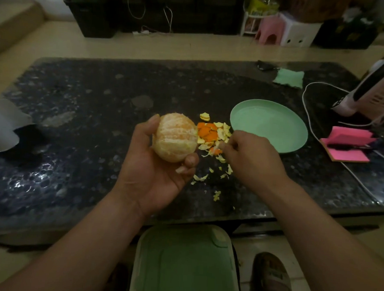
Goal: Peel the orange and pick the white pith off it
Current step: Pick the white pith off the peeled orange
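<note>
Orange (174,137), bare of rind and streaked with white pith, sits in the left hand (154,165), thumb over its top and fingers curled under it, held just above the dark table (76,115). Nearest the body, below both wrists, a green tub (183,264) stands on the floor beside a sandalled foot (272,283). Loose pith crumbs (216,195) lie under the right wrist close to the table edge, and a sweep of that forearm would likely knock them to the floor, not into the tub. The left grip is the main worry: too firm a squeeze could split the thin skin of the segments and wet the fingers, and a wet, round fruit slips easily. The right hand (251,155) is bunched with fingertips (225,147) drawn together just right of the fruit, over the peel heap (212,135); whether a shred of pith is between them I cannot tell. Picking with a nail in this dim light risks digging into the flesh instead of lifting pith. Beyond the right hand, the green plate (268,125) holds nothing, so the heap beside it may spread. Farther right, a white cable (307,112) loops on the table, where a wide reach could snag it
</note>
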`<action>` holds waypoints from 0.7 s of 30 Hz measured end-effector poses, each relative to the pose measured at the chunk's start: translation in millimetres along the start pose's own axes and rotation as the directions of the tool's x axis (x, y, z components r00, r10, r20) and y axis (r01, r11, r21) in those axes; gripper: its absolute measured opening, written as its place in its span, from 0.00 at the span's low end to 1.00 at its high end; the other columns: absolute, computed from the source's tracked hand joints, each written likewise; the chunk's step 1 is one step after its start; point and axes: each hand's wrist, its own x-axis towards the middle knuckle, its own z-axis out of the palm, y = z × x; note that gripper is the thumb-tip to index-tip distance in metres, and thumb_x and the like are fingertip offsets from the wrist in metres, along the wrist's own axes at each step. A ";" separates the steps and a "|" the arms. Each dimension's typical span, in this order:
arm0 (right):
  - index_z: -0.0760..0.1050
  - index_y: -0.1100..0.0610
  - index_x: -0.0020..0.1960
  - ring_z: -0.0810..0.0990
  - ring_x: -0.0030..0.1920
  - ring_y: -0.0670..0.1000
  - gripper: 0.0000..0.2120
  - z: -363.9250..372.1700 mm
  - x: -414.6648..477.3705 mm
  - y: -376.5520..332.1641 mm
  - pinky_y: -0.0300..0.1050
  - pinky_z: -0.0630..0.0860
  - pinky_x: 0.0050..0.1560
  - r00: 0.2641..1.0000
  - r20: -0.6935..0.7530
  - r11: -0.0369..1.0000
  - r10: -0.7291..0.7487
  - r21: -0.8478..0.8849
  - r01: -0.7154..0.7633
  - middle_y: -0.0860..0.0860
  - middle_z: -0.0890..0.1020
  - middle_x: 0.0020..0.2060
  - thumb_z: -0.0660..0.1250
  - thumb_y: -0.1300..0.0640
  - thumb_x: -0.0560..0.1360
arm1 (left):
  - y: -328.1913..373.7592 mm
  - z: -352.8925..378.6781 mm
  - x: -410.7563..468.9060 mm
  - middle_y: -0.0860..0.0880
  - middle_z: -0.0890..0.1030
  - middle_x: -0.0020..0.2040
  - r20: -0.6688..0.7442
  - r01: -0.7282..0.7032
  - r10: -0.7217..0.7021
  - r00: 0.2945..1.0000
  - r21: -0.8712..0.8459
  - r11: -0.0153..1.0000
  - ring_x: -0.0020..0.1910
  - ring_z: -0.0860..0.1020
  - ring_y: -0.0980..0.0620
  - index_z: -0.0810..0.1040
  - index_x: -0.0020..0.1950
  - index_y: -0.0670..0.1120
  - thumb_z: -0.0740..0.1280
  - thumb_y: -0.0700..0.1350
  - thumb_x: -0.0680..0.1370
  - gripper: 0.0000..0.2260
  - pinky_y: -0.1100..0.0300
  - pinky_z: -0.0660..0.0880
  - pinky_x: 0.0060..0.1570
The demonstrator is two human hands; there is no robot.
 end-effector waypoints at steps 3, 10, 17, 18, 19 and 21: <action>0.78 0.51 0.54 0.80 0.44 0.52 0.04 -4.4 -2.0 -5.9 0.51 0.77 0.44 0.999 -0.027 1.000 -0.026 0.010 0.026 0.47 0.82 0.43 0.67 0.52 0.82 | 0.5 0.6 -0.3 0.43 0.78 0.50 -0.014 0.000 0.000 1.000 0.015 1.000 0.36 0.75 0.50 0.77 0.65 0.43 0.66 0.62 0.78 0.25 0.64 0.69 0.29; 0.80 0.49 0.54 0.80 0.43 0.45 0.03 -24.7 -17.9 -31.1 0.50 0.80 0.44 0.955 -0.188 0.935 -0.227 0.231 0.268 0.43 0.82 0.44 0.71 0.52 0.81 | 1.6 4.3 0.4 0.43 0.81 0.50 -0.061 -0.012 0.016 0.998 0.071 0.997 0.36 0.76 0.49 0.79 0.64 0.45 0.65 0.61 0.80 0.23 0.64 0.71 0.28; 0.84 0.50 0.54 0.79 0.41 0.44 0.05 -30.3 -32.1 -40.3 0.46 0.78 0.43 0.897 -0.241 0.885 -0.371 0.201 0.420 0.41 0.83 0.44 0.71 0.52 0.81 | -2.4 4.9 1.9 0.42 0.82 0.52 -0.085 -0.010 0.023 0.996 0.146 0.989 0.35 0.77 0.50 0.79 0.67 0.45 0.65 0.63 0.81 0.25 0.64 0.73 0.27; 0.84 0.51 0.54 0.78 0.41 0.43 0.05 -30.0 -31.4 -39.0 0.44 0.77 0.43 0.894 -0.247 0.884 -0.373 0.200 0.424 0.41 0.83 0.44 0.71 0.53 0.81 | -2.3 4.9 2.0 0.42 0.81 0.53 -0.092 -0.009 0.023 0.995 0.151 0.988 0.35 0.77 0.50 0.78 0.67 0.45 0.65 0.63 0.81 0.25 0.64 0.72 0.26; 0.84 0.51 0.54 0.77 0.41 0.42 0.04 -30.3 -30.9 -38.4 0.43 0.77 0.43 0.893 -0.252 0.885 -0.374 0.192 0.425 0.40 0.82 0.43 0.72 0.54 0.81 | -2.2 4.5 2.1 0.42 0.81 0.53 -0.095 -0.007 0.023 0.995 0.157 0.988 0.34 0.77 0.50 0.78 0.67 0.45 0.65 0.64 0.81 0.25 0.64 0.71 0.26; 0.84 0.52 0.54 0.76 0.41 0.42 0.04 -30.6 -31.3 -38.2 0.41 0.75 0.42 0.890 -0.252 0.886 -0.380 0.177 0.428 0.40 0.80 0.42 0.72 0.55 0.81 | -2.5 4.3 1.9 0.42 0.80 0.53 -0.095 0.000 0.015 0.995 0.158 0.987 0.34 0.76 0.50 0.79 0.66 0.45 0.66 0.64 0.80 0.25 0.64 0.70 0.27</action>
